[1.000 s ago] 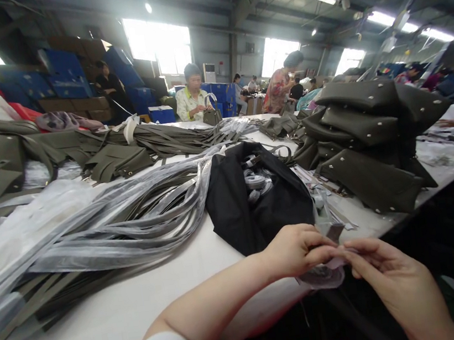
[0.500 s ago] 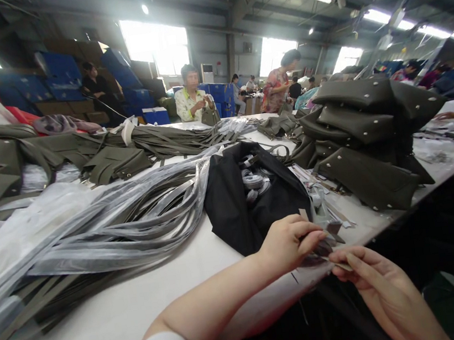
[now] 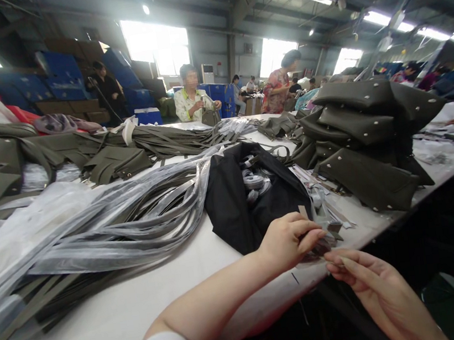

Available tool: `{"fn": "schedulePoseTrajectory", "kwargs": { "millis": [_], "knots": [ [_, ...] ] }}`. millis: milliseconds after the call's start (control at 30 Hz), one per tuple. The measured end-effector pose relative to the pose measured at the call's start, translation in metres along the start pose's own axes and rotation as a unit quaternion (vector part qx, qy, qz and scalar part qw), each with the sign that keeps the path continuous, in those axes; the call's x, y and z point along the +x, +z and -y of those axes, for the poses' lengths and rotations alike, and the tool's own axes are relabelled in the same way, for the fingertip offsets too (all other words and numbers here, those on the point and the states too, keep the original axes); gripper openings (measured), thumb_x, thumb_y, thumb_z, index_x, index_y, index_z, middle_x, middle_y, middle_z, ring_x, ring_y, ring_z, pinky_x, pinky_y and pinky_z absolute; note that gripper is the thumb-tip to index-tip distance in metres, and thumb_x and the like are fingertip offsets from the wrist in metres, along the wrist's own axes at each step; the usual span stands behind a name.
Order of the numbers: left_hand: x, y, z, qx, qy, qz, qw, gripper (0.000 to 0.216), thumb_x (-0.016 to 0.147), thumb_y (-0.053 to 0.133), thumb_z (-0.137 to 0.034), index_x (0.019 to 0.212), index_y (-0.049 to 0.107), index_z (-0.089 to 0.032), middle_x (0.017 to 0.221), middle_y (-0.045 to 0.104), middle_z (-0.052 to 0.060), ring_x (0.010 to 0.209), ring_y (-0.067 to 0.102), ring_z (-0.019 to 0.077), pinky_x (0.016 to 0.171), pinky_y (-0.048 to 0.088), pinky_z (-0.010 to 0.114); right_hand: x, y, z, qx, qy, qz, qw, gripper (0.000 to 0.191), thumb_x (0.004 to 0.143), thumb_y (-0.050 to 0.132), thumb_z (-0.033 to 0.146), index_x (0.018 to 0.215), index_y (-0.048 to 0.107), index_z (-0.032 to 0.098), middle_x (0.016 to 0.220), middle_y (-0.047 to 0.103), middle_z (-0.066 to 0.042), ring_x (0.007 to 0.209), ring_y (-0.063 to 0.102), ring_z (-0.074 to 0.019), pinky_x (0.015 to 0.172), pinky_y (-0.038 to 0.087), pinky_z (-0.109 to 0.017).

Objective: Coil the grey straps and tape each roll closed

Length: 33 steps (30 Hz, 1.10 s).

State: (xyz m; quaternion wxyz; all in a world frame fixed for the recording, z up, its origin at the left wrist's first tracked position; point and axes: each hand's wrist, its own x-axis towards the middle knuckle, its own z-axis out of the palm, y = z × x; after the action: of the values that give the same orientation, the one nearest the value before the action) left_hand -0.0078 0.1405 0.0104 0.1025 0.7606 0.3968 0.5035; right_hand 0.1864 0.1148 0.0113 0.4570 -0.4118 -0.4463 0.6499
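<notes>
My left hand (image 3: 290, 239) reaches across the table's front edge with thumb and fingers closed in a pinch; whatever is between them is hidden or too small to name. Just right and below, my right hand (image 3: 369, 277) pinches a thin, light-coloured small piece (image 3: 337, 262), its kind unclear. The two hands are close, with a small gap between fingertips. Behind my left hand lies a black fabric bag (image 3: 230, 208), its mouth showing white coiled pieces (image 3: 255, 180). A small beige strip (image 3: 303, 213) stands above my left knuckles.
Dark olive bags with studs (image 3: 372, 173) are piled at right. Long olive straps in clear plastic (image 3: 134, 227) spread over the white table (image 3: 190, 275) at left. Card scraps (image 3: 335, 211) lie beside the black bag. A co-worker (image 3: 192, 99) sits across the table; others are farther back.
My right hand has shifted slightly left, closer to my left hand, and the piece in it shows less. My left hand has barely moved. A person at the far left has changed posture.
</notes>
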Motion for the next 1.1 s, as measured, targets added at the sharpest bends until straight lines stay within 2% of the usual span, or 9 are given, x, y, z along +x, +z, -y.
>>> {"fn": "schedulePoseTrajectory", "kwargs": {
  "millis": [133, 267, 367, 433, 600, 767, 900, 1000, 1100],
  "knots": [
    [0.000, -0.002, -0.001, 0.007, 0.014, 0.012, 1.000, 0.031, 0.097, 0.055, -0.040, 0.099, 0.075, -0.016, 0.091, 0.072, 0.007, 0.082, 0.068, 0.0137, 0.078, 0.055, 0.023, 0.002, 0.001, -0.001, -0.071, -0.008, -0.003, 0.997, 0.037, 0.062, 0.088, 0.050, 0.077, 0.081, 0.017, 0.081, 0.077, -0.011, 0.064, 0.065, -0.0148, 0.061, 0.054, -0.020],
    [-0.001, -0.003, -0.001, 0.018, 0.027, 0.046, 0.998, 0.032, 0.097, 0.054, -0.041, 0.101, 0.075, -0.017, 0.094, 0.072, 0.007, 0.084, 0.067, 0.0139, 0.078, 0.055, 0.023, 0.003, -0.008, -0.007, -0.187, -0.051, 0.003, 0.981, 0.040, 0.072, 0.078, 0.056, 0.078, 0.080, 0.017, 0.061, 0.068, -0.006, 0.050, 0.051, -0.0102, 0.049, 0.044, -0.019],
    [-0.001, -0.003, -0.001, 0.021, 0.025, 0.074, 0.997, 0.034, 0.097, 0.053, -0.043, 0.102, 0.075, -0.017, 0.095, 0.071, 0.007, 0.086, 0.068, 0.0138, 0.078, 0.055, 0.022, 0.001, -0.013, -0.008, -0.261, -0.092, -0.033, 0.960, 0.040, 0.079, 0.071, 0.057, 0.087, 0.079, 0.018, 0.048, 0.055, 0.001, 0.042, 0.041, -0.0093, 0.041, 0.034, -0.021],
    [-0.002, -0.003, 0.000, 0.019, 0.029, 0.088, 0.996, 0.035, 0.098, 0.051, -0.043, 0.103, 0.074, -0.016, 0.096, 0.071, 0.008, 0.086, 0.068, 0.0137, 0.079, 0.054, 0.022, 0.000, -0.012, -0.005, -0.300, -0.145, -0.074, 0.940, 0.039, 0.081, 0.069, 0.057, 0.091, 0.078, 0.020, 0.052, 0.057, 0.002, 0.041, 0.040, -0.0101, 0.038, 0.031, -0.023],
    [-0.002, -0.003, 0.000, 0.028, 0.048, 0.113, 0.992, 0.045, 0.087, 0.063, -0.055, 0.109, 0.073, -0.017, 0.096, 0.071, 0.008, 0.084, 0.069, 0.0152, 0.076, 0.054, 0.022, 0.010, 0.000, 0.008, -0.361, -0.257, -0.109, 0.890, 0.030, 0.088, 0.063, 0.051, 0.082, 0.074, 0.024, 0.069, 0.066, -0.001, 0.070, 0.063, -0.0192, 0.063, 0.048, -0.026],
    [-0.001, -0.004, 0.001, 0.069, 0.070, 0.104, 0.990, 0.049, 0.082, 0.068, -0.058, 0.109, 0.071, -0.017, 0.095, 0.070, 0.006, 0.082, 0.068, 0.0156, 0.073, 0.054, 0.023, 0.023, 0.002, 0.013, -0.376, -0.312, -0.094, 0.867, 0.025, 0.089, 0.064, 0.046, 0.082, 0.074, 0.024, 0.090, 0.074, -0.003, 0.087, 0.066, -0.0219, 0.081, 0.049, -0.029],
    [-0.003, -0.001, 0.001, 0.094, 0.096, 0.092, 0.987, 0.043, 0.087, 0.063, -0.054, 0.108, 0.069, -0.017, 0.101, 0.070, 0.007, 0.083, 0.068, 0.0145, 0.075, 0.054, 0.023, 0.041, -0.007, 0.017, -0.381, -0.291, -0.126, 0.869, 0.031, 0.089, 0.060, 0.050, 0.099, 0.073, 0.024, 0.107, 0.073, -0.006, 0.101, 0.064, -0.0267, 0.092, 0.046, -0.035],
    [-0.005, 0.003, 0.001, 0.100, 0.111, 0.100, 0.984, 0.040, 0.090, 0.061, -0.052, 0.108, 0.069, -0.017, 0.101, 0.070, 0.007, 0.084, 0.068, 0.0142, 0.075, 0.055, 0.022, 0.054, -0.014, 0.020, -0.371, -0.222, -0.094, 0.897, 0.043, 0.088, 0.058, 0.056, 0.114, 0.069, 0.024, 0.118, 0.071, -0.008, 0.113, 0.061, -0.0298, 0.099, 0.043, -0.040],
    [-0.005, 0.004, 0.002, 0.091, 0.120, 0.073, 0.986, 0.040, 0.090, 0.061, -0.052, 0.107, 0.069, -0.016, 0.099, 0.070, 0.006, 0.083, 0.068, 0.0141, 0.074, 0.055, 0.022, 0.053, -0.018, 0.020, -0.342, -0.182, -0.097, 0.917, 0.050, 0.085, 0.059, 0.061, 0.113, 0.069, 0.021, 0.105, 0.075, -0.009, 0.103, 0.066, -0.0297, 0.089, 0.049, -0.037]
  ]
}}
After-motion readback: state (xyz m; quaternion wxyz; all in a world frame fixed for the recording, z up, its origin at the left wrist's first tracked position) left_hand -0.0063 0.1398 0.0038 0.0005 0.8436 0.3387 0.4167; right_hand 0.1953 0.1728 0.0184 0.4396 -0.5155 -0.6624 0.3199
